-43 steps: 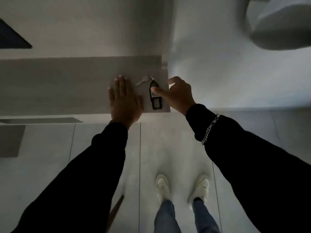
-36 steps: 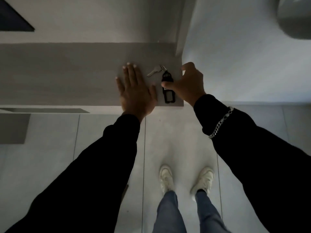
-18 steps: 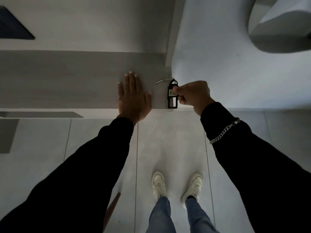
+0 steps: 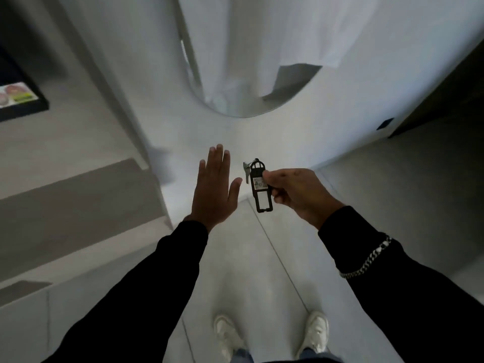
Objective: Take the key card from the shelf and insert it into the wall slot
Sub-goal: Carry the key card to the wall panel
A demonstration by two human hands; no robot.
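Observation:
The key card is a black rectangular tag with a pale label and a small metal key on its ring. My right hand pinches it by its right edge and holds it in the air, upright, in front of the white wall. To the left of the tag my left hand floats flat with its fingers apart and holds nothing. The grey shelf lies to the left, away from both hands. A small dark plate sits on the wall at the right; I cannot tell if it is the slot.
An oval mirror hangs on the white wall ahead. A dark framed picture is at the far left. A dark door edge stands at the right. Below are pale floor tiles and my two white shoes.
My right hand has lifted the key card off the shelf and carried it rightward. My left hand has left the shelf top. The view has swung to the right toward the mirror wall.

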